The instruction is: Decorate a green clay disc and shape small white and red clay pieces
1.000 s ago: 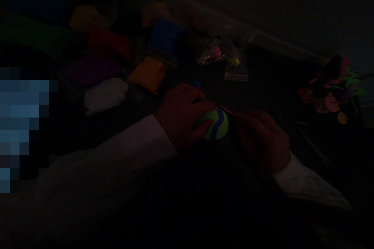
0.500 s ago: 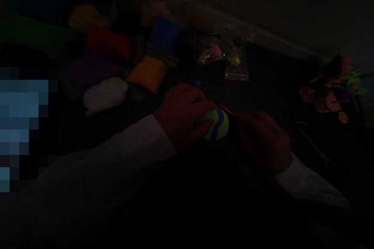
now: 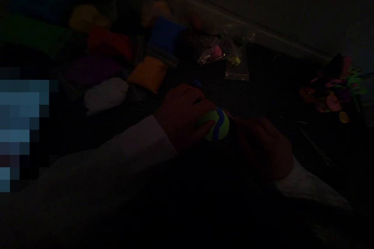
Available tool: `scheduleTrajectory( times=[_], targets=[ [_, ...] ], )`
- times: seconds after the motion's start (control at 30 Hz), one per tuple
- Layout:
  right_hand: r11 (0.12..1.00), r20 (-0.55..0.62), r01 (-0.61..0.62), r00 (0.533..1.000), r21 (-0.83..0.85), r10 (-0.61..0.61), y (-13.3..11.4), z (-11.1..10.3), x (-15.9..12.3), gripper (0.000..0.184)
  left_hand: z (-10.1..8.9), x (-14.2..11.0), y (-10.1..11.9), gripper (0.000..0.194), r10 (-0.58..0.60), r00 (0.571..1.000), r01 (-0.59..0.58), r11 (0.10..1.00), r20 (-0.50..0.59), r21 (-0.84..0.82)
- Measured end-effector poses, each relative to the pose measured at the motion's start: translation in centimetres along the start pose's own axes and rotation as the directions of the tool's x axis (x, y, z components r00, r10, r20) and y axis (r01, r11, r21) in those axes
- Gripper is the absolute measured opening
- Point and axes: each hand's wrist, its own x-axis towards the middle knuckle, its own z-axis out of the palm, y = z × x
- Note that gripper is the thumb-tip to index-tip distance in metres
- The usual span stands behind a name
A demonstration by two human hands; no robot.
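Right hand (image 3: 264,148) lower; near ball's edge (image 3: 224,130)

**Held in gloom: a round green piece (image 3: 212,116) with a slim reddish tool (image 3: 229,114) at its edge**

Shows light green, carries a wavy blue stripe (image 3: 218,125) running from upper edge to lower. Lies at mid-view, hidden on the left under the gripping left hand (image 3: 184,118). As for the tool, slants up and leftward from a pinch in the right hand (image 3: 265,148), toward the piece's upper right edge; perhaps touches there, though too dark to be sure.
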Motion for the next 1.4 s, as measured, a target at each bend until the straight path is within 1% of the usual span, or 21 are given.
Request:
scheduleTrajectory(
  times=[0.07, 0.2, 0.3, 0.4, 0.5, 0.63, 0.8, 0.93, 1.07, 1.17, 1.23, 1.3, 1.4],
  targets=[
    [1.0, 0.004, 0.011, 1.0, -0.018, -0.011, -0.1, 0.0, -0.2, 0.021, 0.0, 0.0, 0.1, 0.029, 0.014, 1.0, -0.014, 1.0, 0.002, 0.016],
    [0.999, -0.001, -0.013, 1.0, -0.039, 0.013, 0.1, -0.1, -0.3, 0.022, -0.2, 0.0, 0.4, 0.03, 0.033, 0.999, -0.032, 0.996, -0.013, 0.084],
    [0.998, -0.002, -0.059, 0.998, 0.021, 0.059, 0.4, -0.3, -0.1, 0.022, -0.5, 0.0, 0.9, 0.035, 0.031, 0.999, -0.035, 0.987, 0.03, 0.158],
    [0.991, 0.011, -0.101, 0.995, 0.089, 0.1, 0.7, -0.5, 0.1, 0.022, -0.9, 0.0, 1.3, 0.038, -0.007, 0.997, -0.007, 0.983, 0.075, 0.184],
    [0.99, 0.064, -0.047, 0.997, 0.133, 0.038, 0.7, -0.6, 0.1, 0.024, -1.0, 0.0, 1.3, 0.037, -0.006, 0.995, -0.012, 0.985, 0.104, 0.171],
    [0.996, 0.047, 0.026, 0.998, 0.088, -0.03, 0.4, -0.3, 0.0, 0.024, -0.8, 0.0, 0.8, 0.035, -0.008, 0.995, -0.009, 0.986, 0.1, 0.166],
    [0.994, 0.026, 0.101, 0.994, 0.05, -0.102, 0.2, -0.1, -0.1, 0.024, -0.6, 0.0, 0.3, 0.035, 0.041, 0.995, -0.055, 0.986, 0.094, 0.157],
    [0.994, 0.024, 0.106, 0.994, 0.04, -0.107, 0.2, 0.2, 0.0, 0.024, -0.7, 0.0, 0.4, 0.032, 0.026, 0.996, -0.037, 0.988, 0.08, 0.148],
    [0.992, 0.06, 0.127, 0.99, 0.016, -0.128, 0.1, 0.2, 0.0, 0.026, -0.7, 0.0, 0.4, 0.032, 0.033, 0.997, -0.043, 0.988, 0.069, 0.148],
    [0.992, 0.046, 0.122, 0.991, 0.025, -0.123, 0.0, 0.0, 0.1, 0.024, -0.8, 0.1, 0.5, 0.034, 0.034, 0.996, -0.045, 0.988, 0.077, 0.144],
    [0.994, 0.027, 0.088, 0.996, 0.057, -0.09, -0.1, -0.1, 0.3, 0.024, -0.9, 0.1, 0.7, 0.035, 0.014, 0.997, -0.026, 0.989, 0.081, 0.144],
    [0.995, 0.028, 0.068, 0.997, 0.074, -0.07, -0.2, -0.1, 0.4, 0.024, -1.0, 0.1, 0.9, 0.036, -0.034, 0.997, 0.022, 0.988, 0.073, 0.152],
    [0.992, 0.044, 0.103, 0.993, 0.072, -0.106, -0.2, 0.0, 0.6, 0.026, -1.0, 0.1, 1.1, 0.038, -0.075, 0.995, 0.064, 0.985, 0.06, 0.159]
  ],
)
